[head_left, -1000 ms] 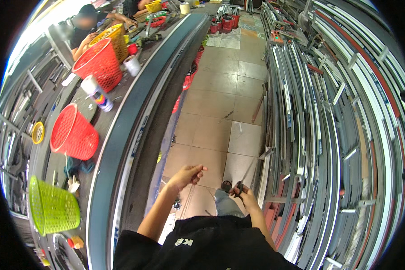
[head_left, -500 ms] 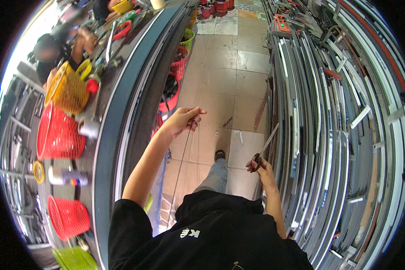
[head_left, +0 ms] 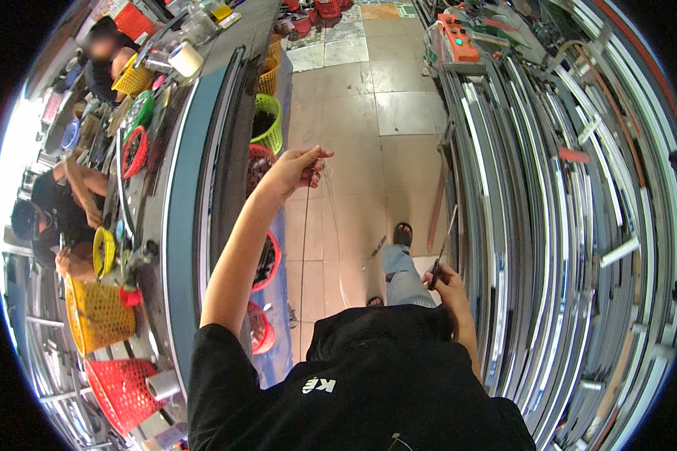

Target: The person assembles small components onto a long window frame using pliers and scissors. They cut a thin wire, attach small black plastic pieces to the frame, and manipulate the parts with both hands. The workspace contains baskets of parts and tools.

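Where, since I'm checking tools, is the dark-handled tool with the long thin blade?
In the head view, the dark-handled tool is right of centre in the person's right hand, beside the long grey profiles.

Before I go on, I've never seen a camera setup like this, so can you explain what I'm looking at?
There's no machine here, just a person's two bare hands. The view comes from a wide fisheye camera worn on the head, looking down, so straight edges bend near the rim and the wearer's black shirt fills the bottom. The right hand grips a slim tool with a dark handle. The left hand is raised with fingers curled; whether it holds something fine, I can't tell. To the left, a workbench carries baskets, including a yellow one and a red one. To the right lie many long strips.
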{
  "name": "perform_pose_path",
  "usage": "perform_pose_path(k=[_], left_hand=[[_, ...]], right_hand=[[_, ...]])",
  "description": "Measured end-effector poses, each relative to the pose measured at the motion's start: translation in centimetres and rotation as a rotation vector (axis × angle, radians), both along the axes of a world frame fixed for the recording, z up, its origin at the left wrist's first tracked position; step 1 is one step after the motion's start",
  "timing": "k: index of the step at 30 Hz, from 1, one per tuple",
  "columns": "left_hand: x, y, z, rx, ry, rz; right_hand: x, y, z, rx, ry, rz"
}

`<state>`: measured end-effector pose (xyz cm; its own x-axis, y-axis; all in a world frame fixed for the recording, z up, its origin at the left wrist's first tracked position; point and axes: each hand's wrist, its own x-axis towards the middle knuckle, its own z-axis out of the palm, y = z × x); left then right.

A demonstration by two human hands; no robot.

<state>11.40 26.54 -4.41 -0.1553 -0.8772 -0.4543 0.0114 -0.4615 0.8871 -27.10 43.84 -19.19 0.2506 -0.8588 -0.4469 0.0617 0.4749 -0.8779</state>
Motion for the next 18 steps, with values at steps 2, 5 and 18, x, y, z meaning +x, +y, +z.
perform_pose_path(k=[2, 5, 18], left_hand=[[0.8, -6.2, 0.4, -0.046, 0.0, 0.006], [1.8, -15.6, 1.8, -0.042, -0.017, 0.073], [7.1, -52.7, 5.4, -0.091, -0.04, 0.075]], right_hand=[[0.1, -6.2, -0.3, -0.036, 0.022, 0.023], [0.3, -16.6, 0.3, -0.055, 0.032, 0.026], [2.8, -58.7, 2.7, -0.207, 0.241, 0.173]])
